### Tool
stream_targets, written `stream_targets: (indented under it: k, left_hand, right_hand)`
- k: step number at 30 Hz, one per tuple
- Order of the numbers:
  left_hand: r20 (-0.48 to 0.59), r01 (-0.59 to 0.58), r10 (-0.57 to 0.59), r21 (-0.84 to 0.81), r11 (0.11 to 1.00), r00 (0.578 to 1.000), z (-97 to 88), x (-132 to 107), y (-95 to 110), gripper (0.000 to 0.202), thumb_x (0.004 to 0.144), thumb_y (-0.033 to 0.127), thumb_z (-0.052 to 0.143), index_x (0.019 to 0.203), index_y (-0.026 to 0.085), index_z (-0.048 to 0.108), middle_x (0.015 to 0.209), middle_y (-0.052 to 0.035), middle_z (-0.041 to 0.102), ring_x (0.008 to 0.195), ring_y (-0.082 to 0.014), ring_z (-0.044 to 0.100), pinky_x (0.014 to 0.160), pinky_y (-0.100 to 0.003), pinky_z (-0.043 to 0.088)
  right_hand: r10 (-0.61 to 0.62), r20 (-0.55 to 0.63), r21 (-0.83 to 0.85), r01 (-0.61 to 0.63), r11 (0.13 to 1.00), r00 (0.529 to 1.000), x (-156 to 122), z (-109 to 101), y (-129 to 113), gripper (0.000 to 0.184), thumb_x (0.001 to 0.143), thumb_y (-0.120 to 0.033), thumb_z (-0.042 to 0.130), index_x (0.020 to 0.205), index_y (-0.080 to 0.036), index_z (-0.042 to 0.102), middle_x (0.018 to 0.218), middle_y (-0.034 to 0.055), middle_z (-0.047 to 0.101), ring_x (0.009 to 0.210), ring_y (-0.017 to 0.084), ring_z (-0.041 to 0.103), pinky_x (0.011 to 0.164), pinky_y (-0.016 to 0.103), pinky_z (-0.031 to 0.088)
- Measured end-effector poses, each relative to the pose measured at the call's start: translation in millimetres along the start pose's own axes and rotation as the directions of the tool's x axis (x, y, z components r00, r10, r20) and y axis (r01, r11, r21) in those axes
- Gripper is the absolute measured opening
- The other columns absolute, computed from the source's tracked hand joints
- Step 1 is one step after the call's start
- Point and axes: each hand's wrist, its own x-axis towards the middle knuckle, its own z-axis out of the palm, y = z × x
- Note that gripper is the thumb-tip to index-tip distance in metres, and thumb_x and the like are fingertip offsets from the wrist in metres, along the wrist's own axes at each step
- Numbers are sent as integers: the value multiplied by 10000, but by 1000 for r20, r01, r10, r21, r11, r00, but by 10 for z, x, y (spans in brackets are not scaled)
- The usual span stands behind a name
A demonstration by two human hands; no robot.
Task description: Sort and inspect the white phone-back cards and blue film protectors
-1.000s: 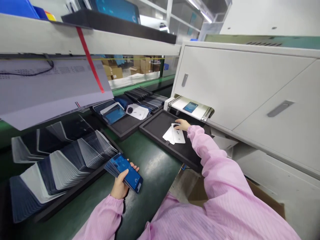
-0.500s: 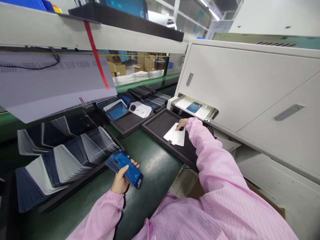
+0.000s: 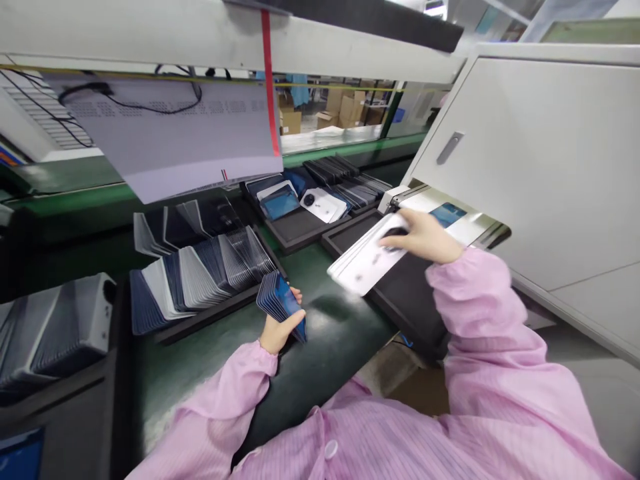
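My left hand (image 3: pixel 281 328) grips a stack of thin phone-shaped panels (image 3: pixel 273 300), fanned at the edges, with a blue printed face on top. It hovers over the green bench, beside a tray of fanned panels (image 3: pixel 203 277). Pinched in my right hand (image 3: pixel 429 237) are several white phone back panels (image 3: pixel 364 267) with a dark round camera patch, partly covered by my fingers. They are tilted and slightly blurred, raised above a black foam tray (image 3: pixel 407 293). Behind my right hand, a blue panel (image 3: pixel 448 214) lies on a white conveyor belt (image 3: pixel 425 200).
A second black tray (image 3: pixel 295 239) holds white and blue panels, with more dark stacks behind. Another loaded tray (image 3: pixel 107 400) stands far left. The white machine cabinet (image 3: pixel 545 167) rises on the right. Overhead runs a grey shelf beam (image 3: pixel 175 40) with red tape.
My right hand has lifted the white panels off the black tray, towards the left hand. The stack in my left hand has turned more on edge. The view has swung left.
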Motion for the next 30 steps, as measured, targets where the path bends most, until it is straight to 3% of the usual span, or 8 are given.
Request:
stream_targets:
  k: [3, 5, 9, 14, 17, 22, 25, 30]
  left_hand:
    - [-6, -201, 208, 233, 952, 978, 52, -62, 78, 735, 529, 310, 856, 1169, 196, 512, 1226, -97, 541, 1212, -275, 513, 1127, -495, 312]
    - [58, -377, 398, 474, 796, 915, 103, -114, 80, 829, 561, 303, 846, 1264, 191, 420, 1335, -150, 456, 1291, -302, 438, 1117, -520, 311]
    - [144, -476, 550, 704, 527, 822, 165, -160, -23, 847, 626, 336, 807, 1315, 190, 336, 1405, -212, 376, 1327, -355, 393, 1060, -574, 356]
    - [102, -415, 489, 693, 590, 866, 106, -178, -128, 1101, 545, 452, 849, 1409, 188, 220, 1381, -218, 409, 1309, -377, 433, 1053, -593, 364]
    - [118, -383, 434, 705, 596, 893, 97, -261, -157, 1253, 482, 472, 869, 1453, 160, 141, 1402, -245, 374, 1329, -415, 395, 1046, -612, 363]
    - [126, -390, 413, 646, 656, 902, 109, -345, -124, 1077, 590, 323, 801, 1450, 164, 172, 1384, -224, 407, 1277, -369, 478, 1035, -562, 406]
    - [157, -407, 387, 538, 738, 909, 44, -293, -21, 1029, 622, 348, 783, 1443, 176, 187, 1391, -214, 421, 1279, -351, 489, 1036, -535, 424]
    - [372, -432, 258, 525, 733, 892, -75, -244, 23, 1071, 610, 470, 784, 1457, 173, 200, 1424, -212, 413, 1308, -363, 460, 1060, -535, 415]
  right_hand:
    - [-132, 229, -62, 150, 987, 964, -174, 486, -703, 460, 670, -538, 765, 881, -168, 591, 796, 52, 684, 719, 235, 655, 633, 298, 439]
    - [-118, 280, -99, 151, 984, 953, -248, 826, -1045, 476, 703, -505, 749, 984, -162, 575, 843, 92, 702, 785, 289, 678, 666, 319, 448]
    - [-117, 330, -28, 133, 991, 937, -348, 1128, -1328, 285, 841, -325, 614, 1043, -128, 566, 887, 140, 710, 823, 293, 690, 688, 323, 453]
    - [-255, 330, 286, 161, 945, 909, -575, 1036, -1324, 205, 958, -250, 425, 1046, -182, 596, 943, 41, 705, 829, 154, 661, 725, 245, 457]
    - [-233, 188, 575, 85, 813, 954, -805, 1112, -1332, 288, 978, -340, 381, 1044, -174, 607, 978, 55, 686, 870, 165, 638, 781, 285, 466]
    - [-123, 53, 796, 32, 604, 991, -1097, 1351, -1329, 503, 904, -595, 438, 1166, -176, 535, 1069, 91, 614, 988, 224, 593, 879, 379, 462]
    - [-317, 6, 872, 150, 467, 949, -1064, 1413, -1278, 760, 712, -712, 625, 1237, -186, 464, 1212, 126, 520, 1132, 272, 525, 954, 426, 438]
    - [-535, -130, 874, 351, 335, 834, -932, 1615, -1200, 1263, 386, -589, 883, 1417, -239, 242, 1389, 151, 377, 1259, 270, 452, 1085, 429, 353]
